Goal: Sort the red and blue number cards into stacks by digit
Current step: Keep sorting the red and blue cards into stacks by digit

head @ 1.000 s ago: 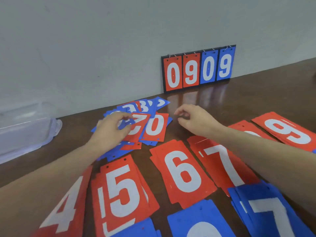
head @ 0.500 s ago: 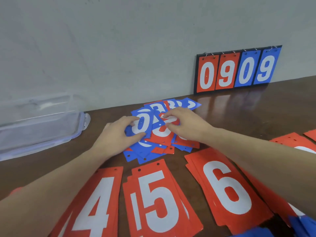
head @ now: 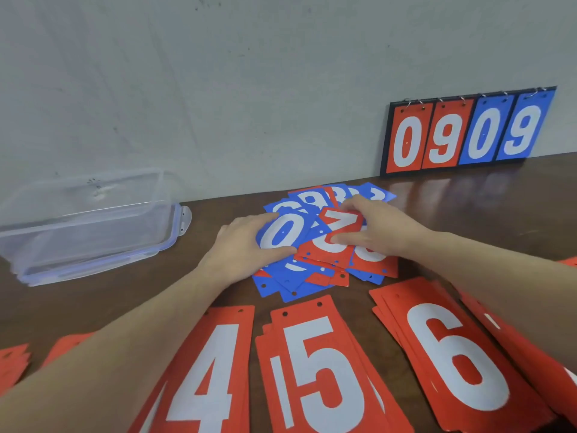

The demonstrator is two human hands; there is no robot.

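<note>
Now left hand (head: 246, 245) is pinching blue 0 (head: 282, 234) off the pile (head: 312, 270), having just closed on it; right hand (head: 379, 228) is gripping red 7 (head: 342, 221), newly lifted. Both cards are probably heading to stacks.

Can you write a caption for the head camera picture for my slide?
Left hand holds a blue 0 card; right hand pinches a red 7 card.
</note>
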